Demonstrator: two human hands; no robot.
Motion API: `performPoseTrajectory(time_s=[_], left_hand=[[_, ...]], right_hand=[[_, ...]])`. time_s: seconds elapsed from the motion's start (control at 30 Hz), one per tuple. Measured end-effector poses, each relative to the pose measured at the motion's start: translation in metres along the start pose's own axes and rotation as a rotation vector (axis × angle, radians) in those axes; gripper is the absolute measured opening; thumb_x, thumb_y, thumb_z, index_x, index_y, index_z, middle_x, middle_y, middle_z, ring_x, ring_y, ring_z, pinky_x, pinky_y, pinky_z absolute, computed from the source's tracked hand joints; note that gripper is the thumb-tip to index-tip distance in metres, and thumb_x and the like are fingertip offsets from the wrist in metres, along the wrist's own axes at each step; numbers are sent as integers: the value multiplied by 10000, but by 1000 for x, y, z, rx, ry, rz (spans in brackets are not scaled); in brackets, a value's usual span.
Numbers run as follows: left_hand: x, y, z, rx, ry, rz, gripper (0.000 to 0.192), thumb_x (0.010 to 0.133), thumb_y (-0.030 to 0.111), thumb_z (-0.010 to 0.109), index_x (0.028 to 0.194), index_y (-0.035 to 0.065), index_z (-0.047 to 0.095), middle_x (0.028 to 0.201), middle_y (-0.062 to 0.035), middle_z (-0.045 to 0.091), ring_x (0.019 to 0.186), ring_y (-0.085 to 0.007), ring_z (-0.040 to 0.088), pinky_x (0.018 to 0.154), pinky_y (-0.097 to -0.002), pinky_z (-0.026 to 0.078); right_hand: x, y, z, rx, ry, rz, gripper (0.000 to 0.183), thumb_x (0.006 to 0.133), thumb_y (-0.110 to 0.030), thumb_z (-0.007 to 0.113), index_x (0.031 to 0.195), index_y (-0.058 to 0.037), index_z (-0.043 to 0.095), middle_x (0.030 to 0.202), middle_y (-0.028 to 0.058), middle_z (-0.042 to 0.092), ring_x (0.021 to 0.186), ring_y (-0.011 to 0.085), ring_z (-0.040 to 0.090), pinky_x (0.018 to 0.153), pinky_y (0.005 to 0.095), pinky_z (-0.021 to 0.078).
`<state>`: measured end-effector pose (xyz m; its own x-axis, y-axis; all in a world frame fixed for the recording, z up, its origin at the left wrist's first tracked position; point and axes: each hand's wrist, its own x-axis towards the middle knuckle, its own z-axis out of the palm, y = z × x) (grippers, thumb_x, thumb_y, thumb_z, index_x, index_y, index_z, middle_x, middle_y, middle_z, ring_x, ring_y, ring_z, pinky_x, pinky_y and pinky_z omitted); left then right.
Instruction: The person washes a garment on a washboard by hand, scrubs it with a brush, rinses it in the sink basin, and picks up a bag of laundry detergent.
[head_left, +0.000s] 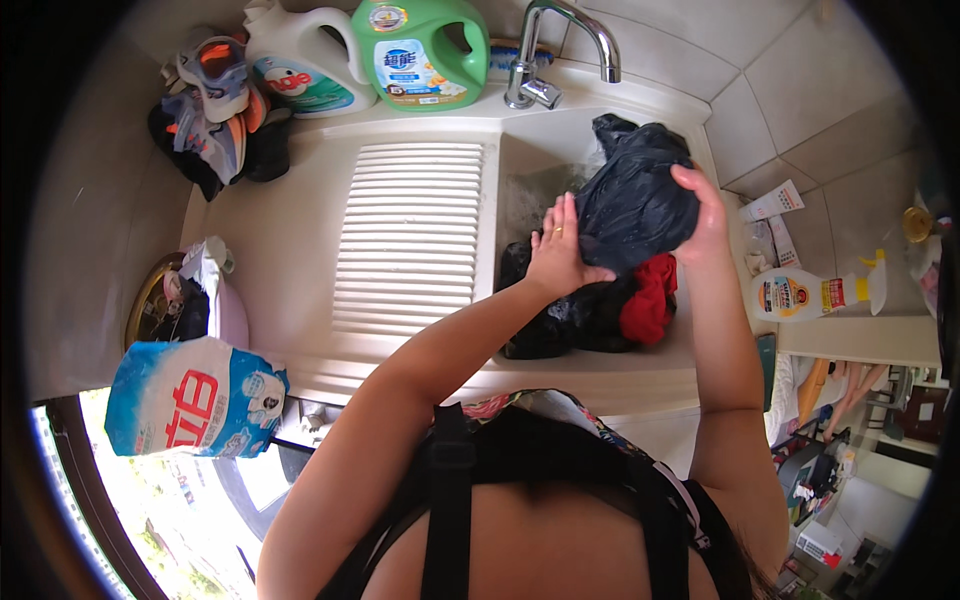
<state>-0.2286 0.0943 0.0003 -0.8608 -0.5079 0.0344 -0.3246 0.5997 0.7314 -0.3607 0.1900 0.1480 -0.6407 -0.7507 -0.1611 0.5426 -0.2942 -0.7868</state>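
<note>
A bunched, wet dark cloth (637, 199) is held up between my two hands over the sink basin (536, 165). My left hand (561, 255), with a ring on one finger, presses along its lower left side, thumb underneath. On the right edge, my right hand (705, 214) grips it between thumb and fingers. Below, a red cloth (651, 300) lies in the basin beside a heap of wet black cloth (555, 330). The cloth in my hands partly hides both. A chrome faucet (574, 19) arches over the back of the sink.
A ribbed washboard (409, 240) adjoins the basin on the left. Behind stand a green detergent jug (424, 60), a white jug (307, 67) and stacked sneakers (217, 112). At left are a pink bucket (232, 315) and a detergent powder bag (195, 397); at right, a spray bottle (810, 294).
</note>
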Motion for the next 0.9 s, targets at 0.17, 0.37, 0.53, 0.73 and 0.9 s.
performPoseTrajectory(time_s=[0.17,0.37,0.53,0.73,0.9], left_hand=[[26,2,-29,-461,49,69,632,731,239,750,1288,48,522,968,-164,695,947,-329,661,845,-349,496],[54,57,-109,-572,276,77,353,724,146,651,1060,38,629,947,-221,671,958,-393,632,850,-415,497],[68,98,-162,-740,347,174,362,725,-17,589,1085,-21,632,924,-176,682,873,-264,655,792,-335,512],[55,95,-220,-790,513,227,250,865,17,538,1098,-65,580,917,-127,663,812,-198,631,764,-312,516],[33,49,-266,-778,511,143,412,766,-53,518,1175,-32,560,983,-114,650,883,-195,627,806,-298,501]], right_hand=[[-10,-32,-8,135,81,-68,350,869,-181,583,1170,-4,601,1094,119,673,959,269,663,910,398,513],[-24,-60,-51,129,-72,-106,443,930,-277,563,1297,-31,547,1308,115,585,1210,279,551,1035,464,421],[-9,25,-91,-472,259,81,585,885,-420,663,1345,-104,488,1272,92,582,1190,253,547,975,407,440],[26,107,-59,-1036,-139,-556,1028,697,-381,842,1452,-2,257,1456,211,352,1354,353,352,1096,421,309],[48,165,23,-1104,-208,-735,1407,495,-453,921,1475,90,70,1477,301,279,1385,410,292,1136,434,256]])
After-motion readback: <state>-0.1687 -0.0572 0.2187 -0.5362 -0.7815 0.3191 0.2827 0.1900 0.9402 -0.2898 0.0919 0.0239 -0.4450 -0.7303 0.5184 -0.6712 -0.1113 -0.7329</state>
